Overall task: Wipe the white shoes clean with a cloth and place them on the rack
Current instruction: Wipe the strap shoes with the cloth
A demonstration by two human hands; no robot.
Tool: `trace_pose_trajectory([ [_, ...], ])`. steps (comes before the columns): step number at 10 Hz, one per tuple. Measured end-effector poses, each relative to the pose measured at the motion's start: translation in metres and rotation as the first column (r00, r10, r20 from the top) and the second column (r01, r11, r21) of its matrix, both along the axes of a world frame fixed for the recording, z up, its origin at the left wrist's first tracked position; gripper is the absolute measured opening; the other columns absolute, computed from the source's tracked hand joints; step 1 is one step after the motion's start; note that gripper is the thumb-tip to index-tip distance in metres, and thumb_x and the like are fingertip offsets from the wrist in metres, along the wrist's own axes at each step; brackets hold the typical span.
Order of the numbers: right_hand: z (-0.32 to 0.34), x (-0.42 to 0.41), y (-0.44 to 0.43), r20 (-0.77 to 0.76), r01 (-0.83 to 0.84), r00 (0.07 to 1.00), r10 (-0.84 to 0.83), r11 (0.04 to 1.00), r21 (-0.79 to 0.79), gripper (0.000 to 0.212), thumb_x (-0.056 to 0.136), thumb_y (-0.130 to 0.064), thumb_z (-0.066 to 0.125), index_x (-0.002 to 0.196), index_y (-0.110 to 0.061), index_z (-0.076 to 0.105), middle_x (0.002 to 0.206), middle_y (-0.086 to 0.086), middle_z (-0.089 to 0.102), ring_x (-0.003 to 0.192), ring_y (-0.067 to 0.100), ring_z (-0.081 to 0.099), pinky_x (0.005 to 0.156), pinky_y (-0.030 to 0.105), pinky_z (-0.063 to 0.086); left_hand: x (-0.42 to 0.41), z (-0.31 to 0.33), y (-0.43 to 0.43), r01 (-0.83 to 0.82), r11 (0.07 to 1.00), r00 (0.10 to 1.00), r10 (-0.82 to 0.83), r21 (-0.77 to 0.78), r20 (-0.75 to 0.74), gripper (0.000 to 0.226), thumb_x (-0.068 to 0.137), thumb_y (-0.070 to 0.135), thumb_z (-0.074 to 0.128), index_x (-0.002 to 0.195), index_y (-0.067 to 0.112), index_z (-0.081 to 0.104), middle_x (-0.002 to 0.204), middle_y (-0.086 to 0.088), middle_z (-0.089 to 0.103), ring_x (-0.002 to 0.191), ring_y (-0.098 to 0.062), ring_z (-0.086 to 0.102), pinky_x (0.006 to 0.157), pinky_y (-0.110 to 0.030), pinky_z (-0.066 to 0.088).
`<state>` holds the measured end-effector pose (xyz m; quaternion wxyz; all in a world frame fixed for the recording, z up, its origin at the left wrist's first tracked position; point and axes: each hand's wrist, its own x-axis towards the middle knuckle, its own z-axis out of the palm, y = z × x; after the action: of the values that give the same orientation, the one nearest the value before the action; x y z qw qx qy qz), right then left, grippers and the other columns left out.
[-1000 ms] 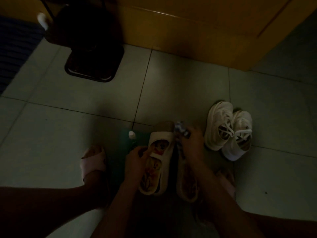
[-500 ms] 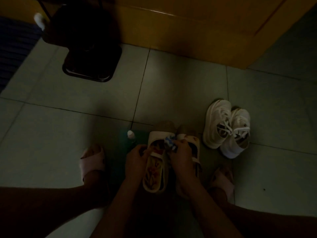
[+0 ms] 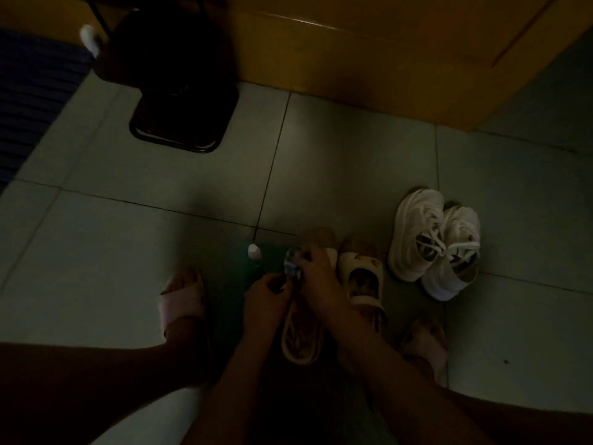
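White sandal sits near centre on the floor; left hand grips its left edge, right hand clutches a bunched cloth against its strap. Likely light, stiffish rubber: hold the sidewall.

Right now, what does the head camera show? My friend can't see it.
In a dim room, a person's left hand holds a cream sandal while the right hand holds a small cloth against it. A pair of white sneakers stands on the tiled floor to the right.
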<state>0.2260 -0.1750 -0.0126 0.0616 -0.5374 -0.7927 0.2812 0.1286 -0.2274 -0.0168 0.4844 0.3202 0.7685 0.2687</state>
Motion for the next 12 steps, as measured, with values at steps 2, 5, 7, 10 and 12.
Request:
trace_pose_trajectory([
  [2, 0.013, 0.032, 0.035, -0.096, 0.268, 0.960, -0.262, 0.962, 0.054, 0.027, 0.088, 0.005, 0.046, 0.112, -0.002, 0.057, 0.116, 0.008, 0.048, 0.107, 0.019, 0.046, 0.085, 0.020, 0.033, -0.007, 0.005, -0.001, 0.015, 0.999, 0.983, -0.007, -0.042, 0.185, 0.044, 0.082, 0.028, 0.069, 0.119, 0.008, 0.059, 0.112, -0.006, 0.063, 0.102, -0.021, 0.061, 0.078, -0.028, 0.048],
  [5, 0.000, 0.014, 0.004, -0.121, -0.060, 0.991, 0.057, 0.998, -0.018, 0.037, 0.086, 0.006, 0.046, 0.119, -0.003, 0.058, 0.128, 0.020, 0.045, 0.118, 0.030, 0.042, 0.086, 0.022, 0.030, -0.006, -0.002, -0.005, -0.023, 1.000, 0.993, 0.023, 0.001, 0.112, 0.037, 0.080, 0.026, 0.071, 0.109, 0.004, 0.066, 0.102, -0.012, 0.069, 0.093, -0.025, 0.065, 0.070, -0.025, 0.046],
  [7, -0.008, 0.034, 0.056, -0.125, 0.277, 0.955, -0.271, 0.960, 0.033, 0.011, 0.087, -0.008, 0.055, 0.093, -0.015, 0.061, 0.104, 0.012, 0.056, 0.110, 0.027, 0.054, 0.093, 0.042, 0.044, -0.003, 0.002, -0.005, -0.055, 0.998, 0.987, 0.053, 0.005, 0.151, 0.042, 0.079, 0.023, 0.072, 0.116, 0.006, 0.062, 0.109, -0.007, 0.065, 0.094, -0.017, 0.060, 0.072, -0.023, 0.048],
  [10, -0.023, -0.009, 0.010, -0.121, 0.320, 0.937, -0.328, 0.944, -0.077, 0.031, 0.094, 0.001, 0.041, 0.087, -0.025, 0.057, 0.076, -0.009, 0.051, 0.068, 0.001, 0.050, 0.060, 0.014, 0.040, -0.004, -0.003, -0.004, -0.045, 0.999, 0.995, 0.042, 0.028, 0.085, 0.032, 0.082, 0.024, 0.069, 0.110, 0.008, 0.066, 0.106, -0.010, 0.069, 0.095, -0.022, 0.064, 0.081, -0.033, 0.052],
  [12, -0.008, 0.014, 0.069, -0.001, 0.262, 0.965, -0.263, 0.961, 0.085, 0.029, 0.091, -0.003, 0.049, 0.085, -0.031, 0.052, 0.083, -0.020, 0.053, 0.080, -0.009, 0.057, 0.064, 0.007, 0.041, -0.003, -0.003, -0.007, -0.048, 0.998, 0.991, 0.043, 0.035, 0.127, 0.043, 0.078, 0.025, 0.073, 0.116, 0.007, 0.062, 0.109, -0.005, 0.066, 0.098, -0.018, 0.062, 0.077, -0.027, 0.049],
])
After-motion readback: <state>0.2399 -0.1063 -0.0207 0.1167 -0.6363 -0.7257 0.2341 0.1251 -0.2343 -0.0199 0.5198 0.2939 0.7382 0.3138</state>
